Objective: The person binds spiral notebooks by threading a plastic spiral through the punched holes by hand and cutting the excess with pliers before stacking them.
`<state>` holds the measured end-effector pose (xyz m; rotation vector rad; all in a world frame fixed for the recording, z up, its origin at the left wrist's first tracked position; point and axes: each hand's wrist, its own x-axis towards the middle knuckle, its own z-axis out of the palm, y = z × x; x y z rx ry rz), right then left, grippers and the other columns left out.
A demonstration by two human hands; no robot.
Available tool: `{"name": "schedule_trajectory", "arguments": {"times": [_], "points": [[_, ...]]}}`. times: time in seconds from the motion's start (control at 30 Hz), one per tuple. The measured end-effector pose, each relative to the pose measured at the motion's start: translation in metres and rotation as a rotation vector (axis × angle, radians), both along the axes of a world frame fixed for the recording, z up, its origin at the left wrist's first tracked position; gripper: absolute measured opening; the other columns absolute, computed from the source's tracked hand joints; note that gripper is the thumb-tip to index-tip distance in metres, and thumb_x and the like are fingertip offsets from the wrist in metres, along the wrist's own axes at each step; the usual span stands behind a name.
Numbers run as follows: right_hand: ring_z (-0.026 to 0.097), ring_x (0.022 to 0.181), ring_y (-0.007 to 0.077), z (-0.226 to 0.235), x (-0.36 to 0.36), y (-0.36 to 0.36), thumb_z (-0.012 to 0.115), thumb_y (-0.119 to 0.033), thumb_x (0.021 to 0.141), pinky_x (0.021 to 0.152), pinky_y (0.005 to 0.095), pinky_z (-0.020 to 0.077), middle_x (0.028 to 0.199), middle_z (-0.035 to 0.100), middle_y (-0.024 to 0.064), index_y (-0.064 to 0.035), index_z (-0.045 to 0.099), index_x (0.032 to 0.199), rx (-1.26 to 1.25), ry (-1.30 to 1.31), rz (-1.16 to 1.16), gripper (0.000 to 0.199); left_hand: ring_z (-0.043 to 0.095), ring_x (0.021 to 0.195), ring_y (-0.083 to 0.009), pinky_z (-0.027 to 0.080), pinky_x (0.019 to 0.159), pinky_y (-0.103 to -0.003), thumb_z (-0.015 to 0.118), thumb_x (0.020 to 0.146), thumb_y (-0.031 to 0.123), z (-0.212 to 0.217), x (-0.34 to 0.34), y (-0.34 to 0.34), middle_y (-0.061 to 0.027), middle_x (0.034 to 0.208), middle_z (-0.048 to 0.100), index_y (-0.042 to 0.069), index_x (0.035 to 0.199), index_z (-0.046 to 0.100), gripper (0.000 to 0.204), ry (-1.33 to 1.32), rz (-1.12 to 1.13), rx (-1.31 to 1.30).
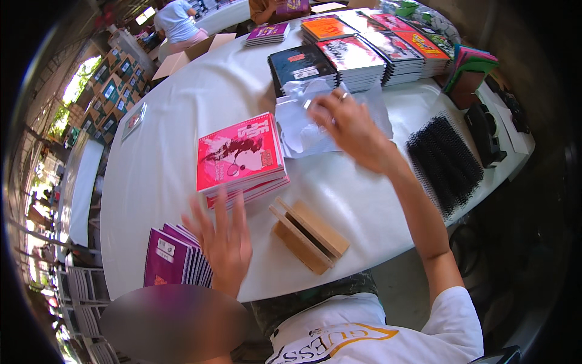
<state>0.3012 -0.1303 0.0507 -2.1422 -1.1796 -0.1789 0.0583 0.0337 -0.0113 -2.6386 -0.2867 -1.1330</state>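
Note:
A stack of pink spiral notebooks with a tennis player on the cover lies at the middle of the table. My left hand hovers at its near edge, fingers stretched and apart, holding nothing I can see. Over a crumpled heap of clear plastic and white sheets, my right hand has its fingers curled together, with a ring on one. A small white bit shows at its blurred fingertips; what it is, I cannot make out. A wooden slotted block stands near the table's front edge.
Purple notebooks fan out at the near left. Notebook stacks fill the far side. On the right lie black binding coils and a black tape dispenser. Cardboard boxes and a person are beyond the table.

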Motion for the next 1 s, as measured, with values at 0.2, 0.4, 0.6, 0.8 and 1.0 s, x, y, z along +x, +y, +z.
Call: {"name": "schedule_trajectory", "arguments": {"times": [0.2, 0.4, 0.6, 0.8, 1.0], "points": [[0.057, 0.093, 0.0242, -0.036, -0.190, 0.028, 0.063, -0.011, 0.074, 0.083, 0.0443, 0.0450, 0.101, 0.055, 0.0077, -0.0097, 0.066, 0.087, 0.071, -0.350, 0.542, 0.013, 0.032, 0.144, -0.0296, 0.019, 0.116, -0.055, 0.057, 0.088, 0.013, -0.077, -0.207, 0.017, 0.0003, 0.146, 0.049, 0.015, 0.127, 0.064, 0.040, 0.786, 0.172, 0.016], [0.046, 0.124, 0.0321, -0.110, -0.274, 0.077, 0.063, -0.017, 0.080, 0.102, 0.0483, 0.0383, 0.136, 0.045, 0.0187, -0.0077, 0.067, 0.110, -0.567, -0.404, 0.733, 0.031, 0.041, 0.138, -0.0288, 0.022, 0.115, -0.051, 0.054, 0.087, 0.017, -0.085, -0.240, 0.062, 0.0014, 0.137, 0.056, 0.015, 0.124, 0.066, 0.038, 0.751, -0.015, 0.209], [0.044, 0.124, 0.0414, -0.171, -0.233, 0.060, 0.063, -0.024, 0.085, 0.111, 0.0597, 0.0273, 0.125, 0.047, 0.0239, -0.0078, 0.048, 0.137, -0.205, -0.575, 0.693, 0.056, 0.049, 0.132, -0.0211, 0.022, 0.118, -0.051, 0.059, 0.086, 0.016, -0.092, -0.298, 0.109, 0.0106, 0.129, 0.061, 0.022, 0.122, 0.068, 0.037, 0.542, -0.041, 0.242], [0.057, 0.104, 0.0370, -0.142, -0.245, 0.079, 0.061, -0.022, 0.085, 0.089, 0.0539, 0.0500, 0.108, 0.056, 0.0229, -0.0019, 0.054, 0.121, -0.425, -0.436, 0.737, 0.042, 0.037, 0.141, -0.0281, 0.017, 0.119, -0.055, 0.068, 0.084, 0.021, -0.064, -0.286, 0.091, 0.0058, 0.139, 0.056, 0.024, 0.123, 0.068, 0.039, 0.185, 0.146, 0.109], [0.059, 0.094, 0.0227, -0.017, -0.257, 0.125, 0.064, -0.044, 0.087, 0.073, 0.0401, 0.0550, 0.095, 0.060, 0.0105, -0.0100, 0.057, 0.114, -0.177, -0.891, 0.772, 0.044, 0.034, 0.142, -0.0309, 0.019, 0.115, -0.056, 0.066, 0.088, 0.041, -0.046, -0.240, 0.103, 0.0053, 0.136, 0.058, 0.029, 0.119, 0.070, 0.034, -0.173, 0.441, -0.244]]}}
